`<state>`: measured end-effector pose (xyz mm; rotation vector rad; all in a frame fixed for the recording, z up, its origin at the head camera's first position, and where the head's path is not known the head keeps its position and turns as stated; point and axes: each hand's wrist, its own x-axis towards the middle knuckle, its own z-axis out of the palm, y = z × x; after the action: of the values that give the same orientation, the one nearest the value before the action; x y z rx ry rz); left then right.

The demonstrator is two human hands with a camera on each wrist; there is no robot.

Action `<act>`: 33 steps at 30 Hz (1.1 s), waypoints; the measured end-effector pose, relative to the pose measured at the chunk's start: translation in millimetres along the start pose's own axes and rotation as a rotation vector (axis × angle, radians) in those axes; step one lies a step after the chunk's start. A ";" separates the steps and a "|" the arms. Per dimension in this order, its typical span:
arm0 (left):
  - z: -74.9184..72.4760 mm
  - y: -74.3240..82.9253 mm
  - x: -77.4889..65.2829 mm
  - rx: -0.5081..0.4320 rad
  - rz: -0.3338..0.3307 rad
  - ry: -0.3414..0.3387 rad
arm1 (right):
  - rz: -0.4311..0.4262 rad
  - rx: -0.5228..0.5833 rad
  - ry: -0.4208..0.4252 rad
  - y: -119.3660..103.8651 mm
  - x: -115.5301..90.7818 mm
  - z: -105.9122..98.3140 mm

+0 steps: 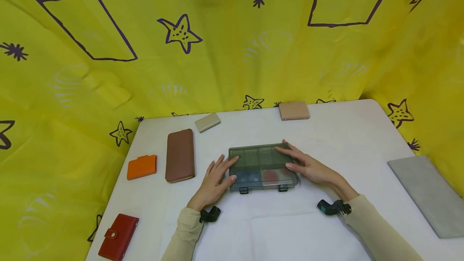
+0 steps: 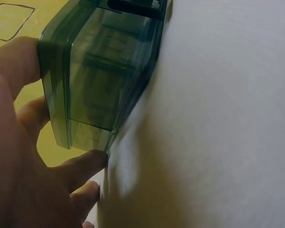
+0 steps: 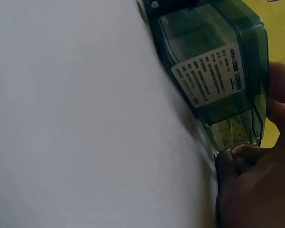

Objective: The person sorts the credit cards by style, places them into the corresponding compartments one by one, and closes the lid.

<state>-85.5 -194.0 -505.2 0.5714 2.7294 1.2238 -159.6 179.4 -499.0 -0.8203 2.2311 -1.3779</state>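
A flat green see-through compartment box (image 1: 258,166) lies on the white table with its lid down and two dark latches (image 1: 283,188) along the near edge. Through the lid show a reddish round patch and a bluish area. My left hand (image 1: 213,183) is at the box's left end, thumb and index finger touching the lid, the other fingers stretched beside it. At the opposite end my right hand (image 1: 312,167) rests its thumb and a finger on the lid. A printed label (image 3: 210,76) is on the box's right end wall in the right wrist view.
Left of the box lie a brown wallet (image 1: 180,155), an orange card holder (image 1: 141,167) and a red snap wallet (image 1: 119,237). Farther back are a small beige box (image 1: 208,123) and a tan wallet (image 1: 294,110). A grey flat panel (image 1: 427,194) lies along the right edge.
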 end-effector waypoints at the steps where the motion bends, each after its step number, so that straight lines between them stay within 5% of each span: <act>1: -0.4 0.4 -0.2 0.001 0.005 0.001 | 0.004 -0.023 0.003 -0.8 -1.3 0.8; 12: -1.5 1.4 -2.7 0.058 0.042 -0.065 | -0.073 -0.196 -0.025 -9.3 -17.3 13.8; 33: 10.8 3.5 -1.0 0.168 0.052 0.081 | -0.013 -0.405 0.055 -17.8 -14.2 29.0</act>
<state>-80.9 -184.7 -509.9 0.6267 2.9229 1.0562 -126.7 163.2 -495.4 -0.9350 2.5960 -0.9732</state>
